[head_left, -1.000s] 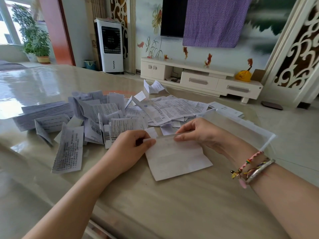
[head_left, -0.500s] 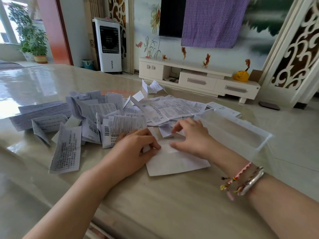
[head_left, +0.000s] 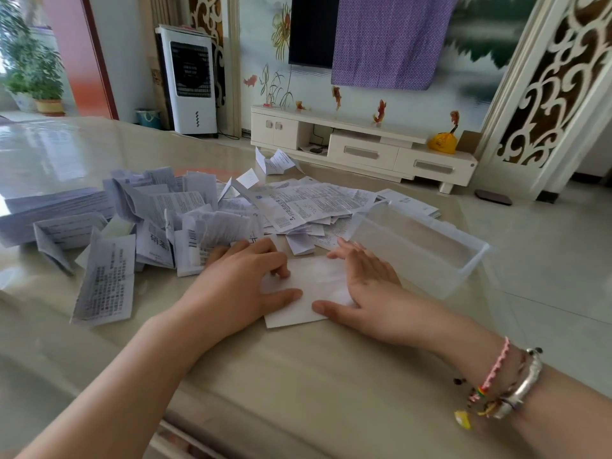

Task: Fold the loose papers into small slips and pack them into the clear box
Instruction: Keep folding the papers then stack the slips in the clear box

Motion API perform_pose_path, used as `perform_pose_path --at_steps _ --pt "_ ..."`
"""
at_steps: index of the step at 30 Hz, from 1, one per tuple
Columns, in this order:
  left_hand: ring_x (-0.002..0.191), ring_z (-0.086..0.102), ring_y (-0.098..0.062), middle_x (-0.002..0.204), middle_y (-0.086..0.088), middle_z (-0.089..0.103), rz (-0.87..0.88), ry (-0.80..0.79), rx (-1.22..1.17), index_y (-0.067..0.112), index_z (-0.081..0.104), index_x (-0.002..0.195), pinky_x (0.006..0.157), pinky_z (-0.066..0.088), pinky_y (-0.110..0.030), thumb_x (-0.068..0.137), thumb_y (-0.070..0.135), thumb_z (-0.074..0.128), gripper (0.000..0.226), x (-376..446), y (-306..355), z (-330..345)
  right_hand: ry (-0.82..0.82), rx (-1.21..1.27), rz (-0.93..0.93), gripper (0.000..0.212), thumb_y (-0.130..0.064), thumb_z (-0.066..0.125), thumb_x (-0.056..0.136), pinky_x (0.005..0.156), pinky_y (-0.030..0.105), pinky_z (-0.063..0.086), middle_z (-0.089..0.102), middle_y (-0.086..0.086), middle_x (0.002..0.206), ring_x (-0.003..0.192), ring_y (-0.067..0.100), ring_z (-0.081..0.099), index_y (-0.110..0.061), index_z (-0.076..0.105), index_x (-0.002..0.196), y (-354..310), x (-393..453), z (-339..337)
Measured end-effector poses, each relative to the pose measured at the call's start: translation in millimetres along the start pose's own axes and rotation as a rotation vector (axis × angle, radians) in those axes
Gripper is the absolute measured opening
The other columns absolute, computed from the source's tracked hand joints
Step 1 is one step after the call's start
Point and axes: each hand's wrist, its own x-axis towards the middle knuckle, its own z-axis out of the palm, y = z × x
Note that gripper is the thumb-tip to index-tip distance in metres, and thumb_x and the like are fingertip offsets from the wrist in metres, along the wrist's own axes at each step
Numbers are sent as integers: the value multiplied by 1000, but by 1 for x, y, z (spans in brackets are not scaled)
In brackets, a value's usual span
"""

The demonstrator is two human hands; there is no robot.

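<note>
Two hands flat on one sheet

Both hands press a white sheet (head_left: 308, 293) against the glossy table (head_left: 298, 376). The left hand (head_left: 241, 283) lies on its left part, fingers bent at the fold, thumb stretched out. The right hand (head_left: 361, 286) lies flat, fingers straight. Behind them sprawls the heap of loose papers (head_left: 185, 220); the clear box (head_left: 420, 246) stands just right of it.

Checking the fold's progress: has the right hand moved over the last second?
Yes. The right hand dropped from pinching the paper's raised edge to pressing it flat on the table.
</note>
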Motion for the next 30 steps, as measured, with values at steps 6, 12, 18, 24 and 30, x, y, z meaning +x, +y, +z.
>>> perform_pose_path --at_steps 6,12,18,24,30 --pt "105 39 -11 111 20 44 -14 -52 100 38 54 102 88 30 -32 56 88 22 75 -8 7 -4 172 8 -1 63 -52 48 93 120 38 -1 -3 -6 159 147 12 -13 -26 15 140 -13 -5 3" --pt "104 33 -9 115 20 40 -24 -106 90 40 51 110 90 29 -32 48 92 24 85 -10 7 -7 207 -58 10 58 -32 46 95 119 42 -4 -7 -6 157 146 14 -17 -23 11 141 -22 -5 12" --pt "108 31 -9 117 22 36 -20 -174 78 44 47 112 100 30 -35 42 96 24 90 -9 6 -10 164 18 117 54 -11 39 88 120 41 0 4 -6 153 147 14 -12 -25 15 135 -4 -19 5" --pt "110 32 -9 117 23 35 -7 -178 76 46 46 112 101 30 -35 32 105 4 108 -8 5 -12 235 128 125 51 -1 41 85 105 18 24 28 0 135 132 13 29 -19 26 130 3 -25 -2" --pt "106 36 -12 111 20 39 -2 -105 59 40 51 105 92 29 -33 71 84 8 70 -11 8 -10 185 284 -133 35 -19 38 102 114 25 24 50 -6 141 136 8 37 -19 42 136 -21 -21 1"
